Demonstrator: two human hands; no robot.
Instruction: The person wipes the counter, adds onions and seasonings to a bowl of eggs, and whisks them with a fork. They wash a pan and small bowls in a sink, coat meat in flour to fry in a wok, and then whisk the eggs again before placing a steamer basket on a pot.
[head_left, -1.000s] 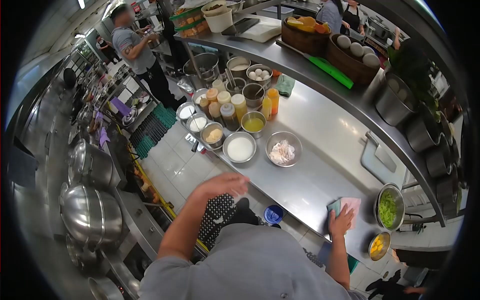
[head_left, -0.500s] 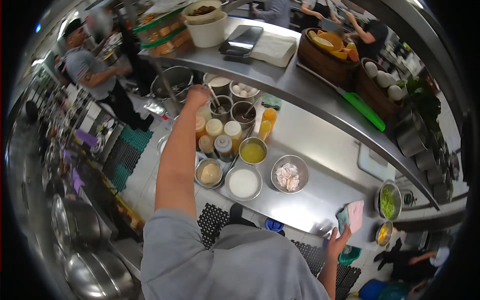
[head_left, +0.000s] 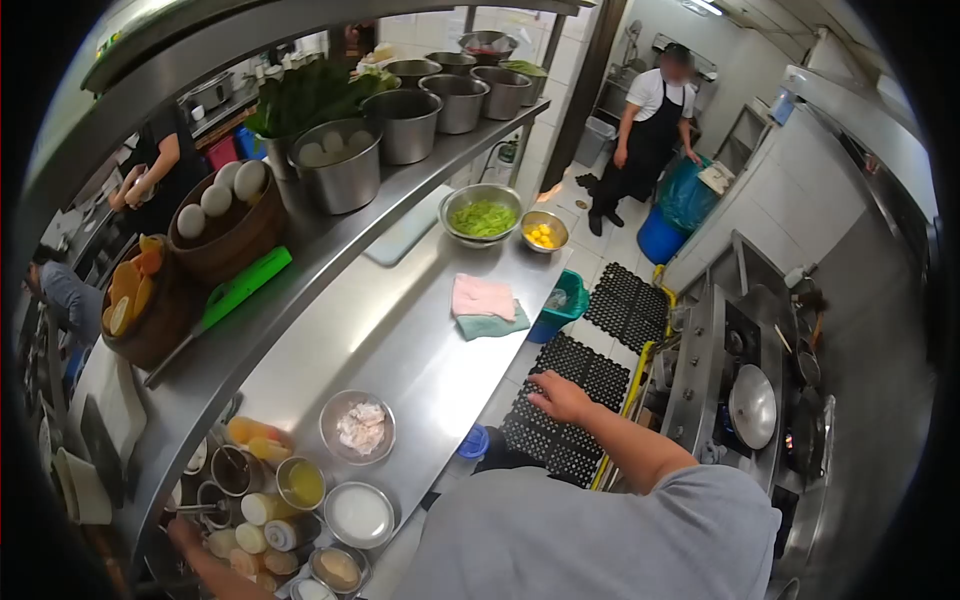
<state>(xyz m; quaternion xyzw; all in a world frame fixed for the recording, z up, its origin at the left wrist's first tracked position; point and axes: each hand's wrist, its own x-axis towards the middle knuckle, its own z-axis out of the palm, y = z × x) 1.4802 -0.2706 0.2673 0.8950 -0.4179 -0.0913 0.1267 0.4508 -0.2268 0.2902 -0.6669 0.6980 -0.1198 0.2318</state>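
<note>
My left hand (head_left: 185, 535) reaches to the lower left, among the pots and bottles. A utensil handle (head_left: 205, 508) lies right beside its fingers, which are dark and partly hidden. Around it stand squeeze bottles (head_left: 262, 508), a pot of dark sauce (head_left: 232, 470) and a pot of yellow liquid (head_left: 301, 483). My right hand (head_left: 560, 397) is held out past the table edge, above the floor mat, fingers loosely apart and nothing in them. On the steel table (head_left: 440, 345), a pink cloth (head_left: 482, 296) overlaps a green cloth (head_left: 495, 322).
Steel bowls hold pale meat-like pieces (head_left: 360, 426), white liquid (head_left: 360, 515), chopped greens (head_left: 483, 216) and egg yolks (head_left: 541, 234). Above the table runs a shelf (head_left: 300, 270) with a green-handled knife (head_left: 240, 290). A wok (head_left: 753, 408) sits on the right stove. A person (head_left: 658, 130) stands by bins.
The view has swung to the right, bringing the stove and the far aisle into sight. My right hand has drawn away from the cloths. My left hand stays among the sauce containers.
</note>
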